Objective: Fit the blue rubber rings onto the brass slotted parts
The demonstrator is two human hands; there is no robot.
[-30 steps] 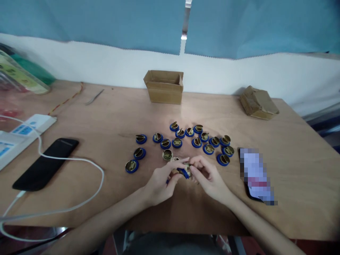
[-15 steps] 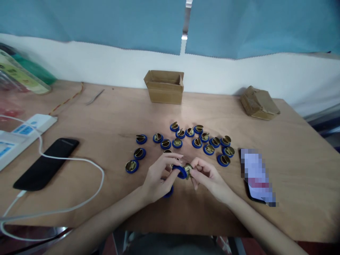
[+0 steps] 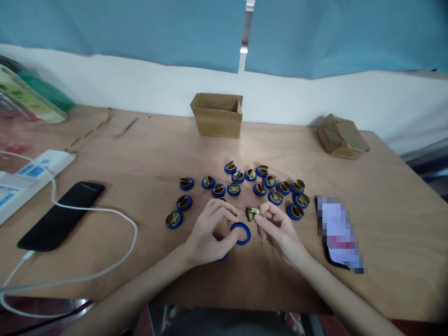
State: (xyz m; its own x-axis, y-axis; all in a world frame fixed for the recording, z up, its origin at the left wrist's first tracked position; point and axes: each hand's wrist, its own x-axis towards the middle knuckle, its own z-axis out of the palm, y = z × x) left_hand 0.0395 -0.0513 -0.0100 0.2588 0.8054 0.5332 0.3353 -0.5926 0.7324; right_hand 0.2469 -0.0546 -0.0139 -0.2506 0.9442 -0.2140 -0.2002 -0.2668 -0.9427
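Note:
My left hand (image 3: 212, 233) has its thumb and fingers apart. Just at the thumb tip is a loose blue ring (image 3: 248, 237), its centre bare; whether the thumb still touches it I cannot tell. Between thumb and fingers, my right hand (image 3: 278, 228) pinches a brass-coloured metal piece (image 3: 252, 213) with a folded flap, held a little above the ring. Another blue ring (image 3: 221, 256) lies partly hidden under my left hand. Several blue rings with brass-coloured metal pieces set in them, such as this assembled piece (image 3: 234, 188), lie beyond my hands.
An upright open cardboard box (image 3: 219, 126) stands at the back, with a crumpled cardboard box (image 3: 343, 137) to its right. A lit phone (image 3: 338, 233) lies on the right. On the left are a black phone (image 3: 59, 217), its white cable (image 3: 135, 228) and a power strip (image 3: 45, 165).
The blue ring has left my left hand's pinch and sits lower, as those fingers spread. My right hand has drawn the metal piece up and away from the ring.

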